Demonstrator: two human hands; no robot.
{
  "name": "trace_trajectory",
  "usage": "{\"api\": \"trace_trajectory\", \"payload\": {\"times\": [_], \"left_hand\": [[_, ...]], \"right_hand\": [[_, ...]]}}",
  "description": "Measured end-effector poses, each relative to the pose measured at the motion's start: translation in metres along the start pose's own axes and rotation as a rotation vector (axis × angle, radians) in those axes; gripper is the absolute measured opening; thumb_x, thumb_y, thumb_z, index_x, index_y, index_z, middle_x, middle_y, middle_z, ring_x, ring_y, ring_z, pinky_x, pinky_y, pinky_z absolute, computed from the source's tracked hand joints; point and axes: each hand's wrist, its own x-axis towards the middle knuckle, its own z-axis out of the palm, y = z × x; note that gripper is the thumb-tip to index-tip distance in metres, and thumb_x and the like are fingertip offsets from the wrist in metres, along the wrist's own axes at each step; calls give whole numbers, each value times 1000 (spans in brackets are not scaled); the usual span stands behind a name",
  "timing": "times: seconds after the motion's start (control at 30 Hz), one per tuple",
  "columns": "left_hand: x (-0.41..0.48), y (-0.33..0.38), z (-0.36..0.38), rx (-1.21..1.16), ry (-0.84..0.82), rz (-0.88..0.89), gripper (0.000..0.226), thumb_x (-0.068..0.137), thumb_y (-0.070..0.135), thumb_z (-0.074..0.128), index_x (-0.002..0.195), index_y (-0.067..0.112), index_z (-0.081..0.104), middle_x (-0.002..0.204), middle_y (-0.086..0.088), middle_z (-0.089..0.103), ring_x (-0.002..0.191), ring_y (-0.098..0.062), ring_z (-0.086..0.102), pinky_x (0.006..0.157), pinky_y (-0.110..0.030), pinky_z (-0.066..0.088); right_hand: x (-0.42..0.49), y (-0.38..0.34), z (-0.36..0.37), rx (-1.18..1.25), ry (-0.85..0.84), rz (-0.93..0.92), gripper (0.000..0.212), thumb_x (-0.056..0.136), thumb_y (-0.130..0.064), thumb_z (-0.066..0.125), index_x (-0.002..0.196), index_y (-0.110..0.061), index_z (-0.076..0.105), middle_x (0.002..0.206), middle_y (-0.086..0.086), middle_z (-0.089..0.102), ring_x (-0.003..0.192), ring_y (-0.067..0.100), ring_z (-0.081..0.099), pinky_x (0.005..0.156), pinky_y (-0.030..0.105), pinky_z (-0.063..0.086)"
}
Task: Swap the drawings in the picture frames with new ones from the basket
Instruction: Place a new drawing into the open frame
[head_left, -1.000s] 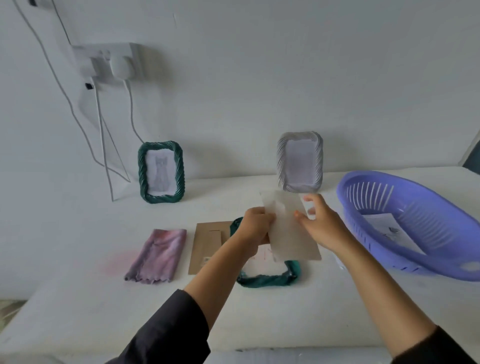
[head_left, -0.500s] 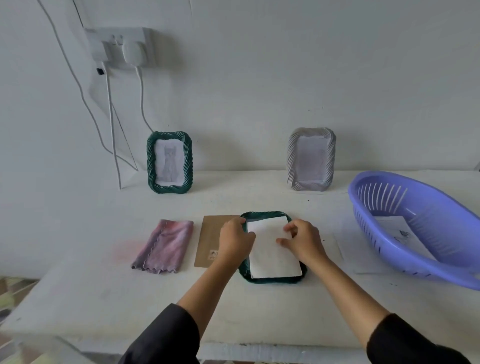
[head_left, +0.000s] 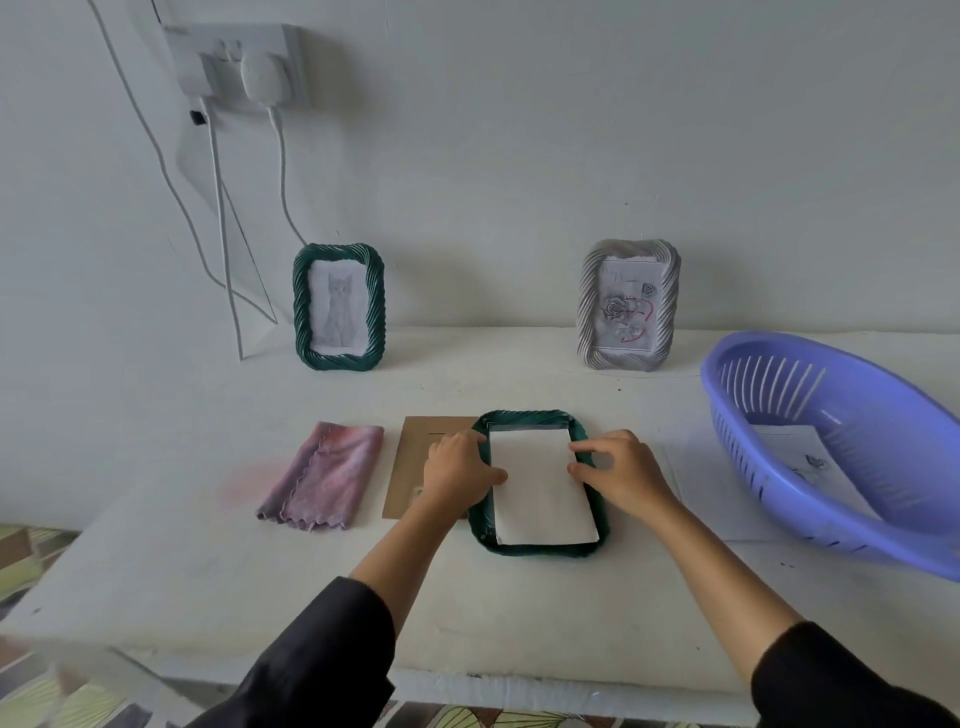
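The drawing (head_left: 540, 488) lies face down in the green frame (head_left: 537, 549) left of the basket (head_left: 831, 519), while the left hand (head_left: 457, 473) and right hand (head_left: 623, 478) press its edges, gripping nothing, likely to seat it.

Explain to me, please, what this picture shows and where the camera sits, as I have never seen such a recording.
There is no machine here: a person works with bare hands, and one camera worn on the head looks down at them. The left hand and right hand touch the side edges of a white sheet lying in a green frame flat on the table; whether they pinch it is unclear. Beside it lie a brown board and a pink cloth. At the wall stand a framed cat drawing and a grey frame. The purple basket on the right holds another paper.
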Motion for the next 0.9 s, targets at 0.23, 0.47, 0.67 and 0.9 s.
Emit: {"api": "trace_trajectory", "payload": {"times": [0.23,0.47,0.67,0.9], "left_hand": [[14,-3,5,58,14,52,48,79,36,69,123,22,59,122,-7,58,115,-30,50,99,-45,45],[19,-3,6,87,15,61,48,83,34,66,129,21,55,128,-10,54,119,-31,47,102,-44,43],[18,-3,5,77,3,56,47,85,34,64,130,21,53,129,-11,53,120,-31,46,103,-43,42],[13,-1,-1,53,111,24,52,89,29,56,138,20,42,138,-14,41,129,-32,37,105,-41,37]], "right_hand": [[8,9,0,13,-58,-5,36,80,-30,68,116,-28,65,125,0,53,118,22,49,102,40,38],[11,12,2,24,-57,-3,36,83,-33,66,118,-28,63,128,1,51,119,21,48,101,39,37],[12,13,2,32,-60,6,37,83,-33,66,119,-29,62,129,1,49,119,21,48,101,37,36],[10,14,2,70,-60,6,39,81,-36,67,119,-32,61,129,-1,49,109,16,48,100,33,33]]}}
